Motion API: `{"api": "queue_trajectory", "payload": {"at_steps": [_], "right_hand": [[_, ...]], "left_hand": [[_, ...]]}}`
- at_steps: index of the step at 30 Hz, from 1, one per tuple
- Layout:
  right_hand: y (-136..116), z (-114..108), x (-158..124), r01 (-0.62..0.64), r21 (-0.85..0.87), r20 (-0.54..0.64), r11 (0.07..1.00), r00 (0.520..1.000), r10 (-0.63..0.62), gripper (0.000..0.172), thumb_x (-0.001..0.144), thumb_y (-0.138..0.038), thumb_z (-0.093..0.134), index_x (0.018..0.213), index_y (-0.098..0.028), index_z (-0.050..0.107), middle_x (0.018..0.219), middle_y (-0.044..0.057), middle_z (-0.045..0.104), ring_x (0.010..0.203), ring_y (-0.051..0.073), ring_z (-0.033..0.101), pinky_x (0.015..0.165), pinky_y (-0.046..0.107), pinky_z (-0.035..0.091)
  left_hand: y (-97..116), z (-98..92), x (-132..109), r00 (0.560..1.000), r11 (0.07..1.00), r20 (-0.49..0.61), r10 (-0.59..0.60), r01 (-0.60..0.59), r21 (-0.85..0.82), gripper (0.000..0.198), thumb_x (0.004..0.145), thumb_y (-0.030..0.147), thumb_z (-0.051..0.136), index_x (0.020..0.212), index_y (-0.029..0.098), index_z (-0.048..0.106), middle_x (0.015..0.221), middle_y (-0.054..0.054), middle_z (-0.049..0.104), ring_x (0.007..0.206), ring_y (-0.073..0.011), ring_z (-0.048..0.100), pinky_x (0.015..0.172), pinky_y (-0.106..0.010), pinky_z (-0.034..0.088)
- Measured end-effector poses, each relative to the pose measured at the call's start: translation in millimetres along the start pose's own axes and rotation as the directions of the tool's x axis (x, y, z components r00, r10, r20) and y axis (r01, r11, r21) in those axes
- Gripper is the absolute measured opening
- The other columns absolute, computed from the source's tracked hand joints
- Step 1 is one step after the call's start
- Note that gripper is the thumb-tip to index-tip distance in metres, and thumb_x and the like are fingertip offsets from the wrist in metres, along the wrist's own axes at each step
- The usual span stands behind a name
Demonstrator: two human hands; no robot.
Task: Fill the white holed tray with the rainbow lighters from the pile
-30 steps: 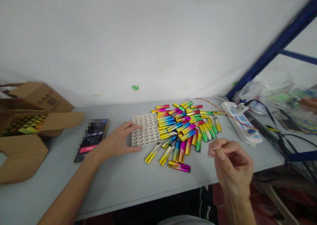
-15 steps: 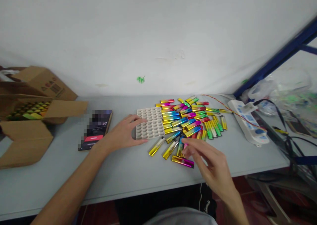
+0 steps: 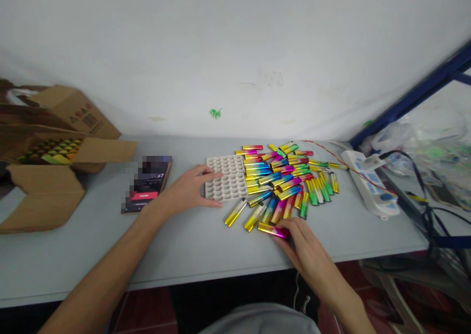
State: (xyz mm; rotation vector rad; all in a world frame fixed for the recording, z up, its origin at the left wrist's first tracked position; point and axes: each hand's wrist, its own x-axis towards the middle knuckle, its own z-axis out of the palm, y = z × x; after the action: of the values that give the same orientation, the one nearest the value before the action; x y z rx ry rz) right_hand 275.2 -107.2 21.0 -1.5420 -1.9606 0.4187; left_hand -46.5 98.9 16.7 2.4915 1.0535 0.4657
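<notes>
A pale tray with rows of holes (image 3: 230, 179) lies flat on the table. My left hand (image 3: 189, 189) is at its left side, index finger over the tray and thumb stretched along its front edge, with a wide gap between them. My right hand (image 3: 300, 241) has its thumb and fingers closed around the purple end of a yellow-and-purple lighter (image 3: 268, 229), low at the near side of the pile. Shiny multicoloured lighters (image 3: 281, 179) lie heaped right of the tray. Two yellow-and-silver lighters (image 3: 235, 212) lie just in front of it.
An open cardboard box (image 3: 106, 148) holding several upright lighters stands at the left. A phone (image 3: 152, 182) lies between box and tray. On the right are a white power strip (image 3: 370, 184) with cables, a blue metal frame (image 3: 412, 96) and plastic bags (image 3: 390, 135).
My right hand has come down onto the yellow-and-purple lighter and closed on its end. My left hand keeps its place at the tray. The whole view has shifted slightly.
</notes>
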Motion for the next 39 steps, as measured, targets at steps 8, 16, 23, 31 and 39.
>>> {"api": "queue_trajectory", "payload": {"at_steps": [8, 16, 23, 31, 39], "right_hand": [[5, -11, 55, -0.134, 0.435, -0.080, 0.890, 0.979, 0.187, 0.028, 0.095, -0.044, 0.075, 0.109, -0.021, 0.074, 0.101, 0.008, 0.077, 0.082, 0.020, 0.071, 0.070, 0.031, 0.061], [5, 1, 124, -0.160, 0.633, 0.063, 0.758, 0.986, 0.155, 0.043, 0.094, -0.057, 0.071, 0.076, -0.018, 0.067, 0.057, -0.004, 0.052, 0.055, 0.011, 0.045, 0.054, 0.027, 0.036], [-9, 9, 172, -0.084, 0.707, 0.179, 0.702, 0.982, -0.063, 0.041, 0.088, -0.060, 0.077, 0.100, -0.022, 0.065, 0.066, -0.005, 0.056, 0.057, 0.012, 0.050, 0.052, 0.026, 0.039], [0, 8, 204, 0.067, 0.654, 0.031, 0.753, 0.993, -0.116, 0.044, 0.089, -0.062, 0.074, 0.105, -0.021, 0.067, 0.066, -0.005, 0.060, 0.058, 0.013, 0.056, 0.058, 0.028, 0.046], [56, -22, 189, 0.031, 0.238, -0.004, 0.971, 1.000, -0.031, 0.035, 0.098, -0.056, 0.063, 0.105, -0.021, 0.062, 0.069, -0.001, 0.067, 0.059, 0.016, 0.058, 0.059, 0.029, 0.041]], "left_hand": [[3, -1.8, -1, 1.000, 1.000, -0.010, 0.002, -0.002, -0.003, 0.086, 0.069, 0.078, 0.081, 0.137, 0.026, 0.072, 0.127, -0.011, 0.063, 0.119, -0.0320, 0.063, 0.112, -0.048, 0.050], [15, -7.4, -3, 0.975, 0.999, -0.219, 0.035, -0.035, 0.006, 0.057, 0.087, 0.061, 0.074, 0.128, 0.022, 0.074, 0.127, -0.013, 0.065, 0.120, -0.0302, 0.064, 0.111, -0.048, 0.051], [51, -3.0, 11, 0.881, 0.926, -0.442, -0.168, -0.011, -0.376, 0.028, 0.098, 0.044, 0.065, 0.098, 0.018, 0.076, 0.092, -0.006, 0.078, 0.085, -0.0196, 0.072, 0.083, -0.032, 0.058], [62, -8.8, 40, 0.958, 0.859, -0.244, -0.149, 0.003, -0.511, 0.035, 0.094, 0.048, 0.070, 0.114, 0.020, 0.076, 0.104, -0.006, 0.082, 0.094, -0.0220, 0.077, 0.085, -0.033, 0.060], [24, 11.2, 25, 0.935, 0.996, -0.345, 0.088, -0.089, 0.013, 0.033, 0.097, 0.040, 0.068, 0.122, 0.020, 0.073, 0.136, -0.014, 0.069, 0.128, -0.0280, 0.065, 0.115, -0.047, 0.051]]}}
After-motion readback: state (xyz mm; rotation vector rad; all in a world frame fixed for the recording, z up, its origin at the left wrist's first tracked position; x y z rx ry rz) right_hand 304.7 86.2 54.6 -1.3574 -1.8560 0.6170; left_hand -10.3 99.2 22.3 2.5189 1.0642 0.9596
